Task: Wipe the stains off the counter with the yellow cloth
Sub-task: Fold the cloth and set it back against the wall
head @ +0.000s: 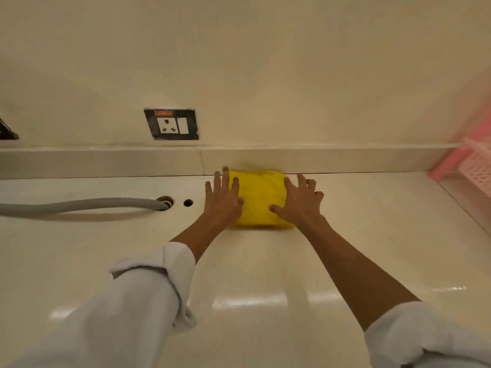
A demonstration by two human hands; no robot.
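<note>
A folded yellow cloth (261,199) lies flat on the cream counter (255,264), its far edge against the low backsplash ledge. My left hand (223,199) presses on the cloth's left edge with fingers spread. My right hand (301,203) presses on its right edge, also with spread fingers and its thumb on the cloth. Both forearms reach forward out of rolled-up white sleeves. No stains show on the glossy counter around the cloth.
A grey corrugated hose (79,204) runs from the left into a hole in the counter, with a small round hole (188,202) beside it. A wall socket (172,124) sits above the ledge (345,159). A pink plastic basket (475,166) stands at the far right.
</note>
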